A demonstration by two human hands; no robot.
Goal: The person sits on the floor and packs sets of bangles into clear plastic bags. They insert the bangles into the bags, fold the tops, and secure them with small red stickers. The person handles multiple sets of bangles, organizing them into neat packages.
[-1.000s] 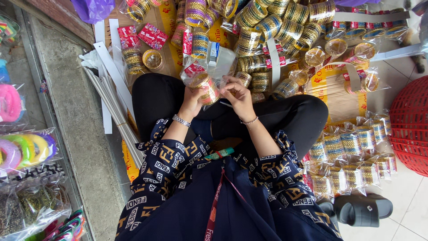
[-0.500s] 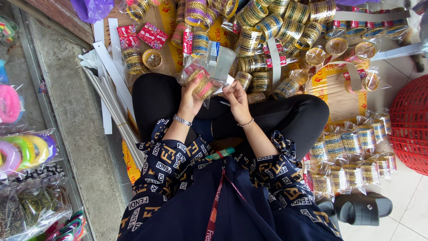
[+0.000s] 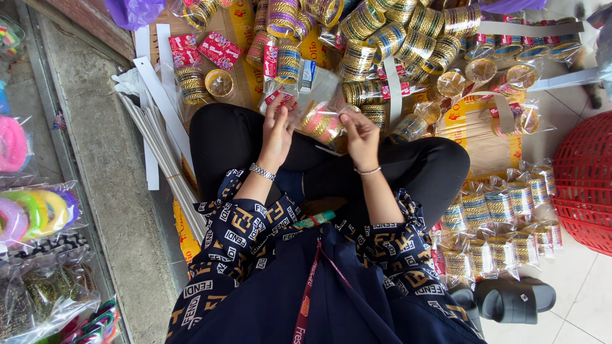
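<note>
Bangles, a gold-and-pink stack inside a clear crinkly plastic bag (image 3: 320, 121), sit right between both hands, up over the lap of the cross-legged person on the floor. Left hand (image 3: 278, 130) has its fingers pinched on the bag's near edge, thumb side up; right hand (image 3: 361, 132) grips the other end of the packet, curled round the plastic. To do this well, I'd say keep the stack level and the bag mouth taut between the two pinches, so the rings don't slide out or fan apart. Just beyond the left hand lies a clear rectangular packet with a blue-and-white card insert (image 3: 307, 73), and further out, small red rectangular label cards (image 3: 218, 50) scattered on the yellow printed cardboard sheet (image 3: 472, 130). Past the right hand, a heap of bagged gold, blue and purple bangle rolls (image 3: 389, 38); more bagged gold sets (image 3: 503, 223) in rows to its outer side, near a red mesh basket (image 3: 586, 185). White paper strips (image 3: 159, 95) lie outside the left hand.
</note>
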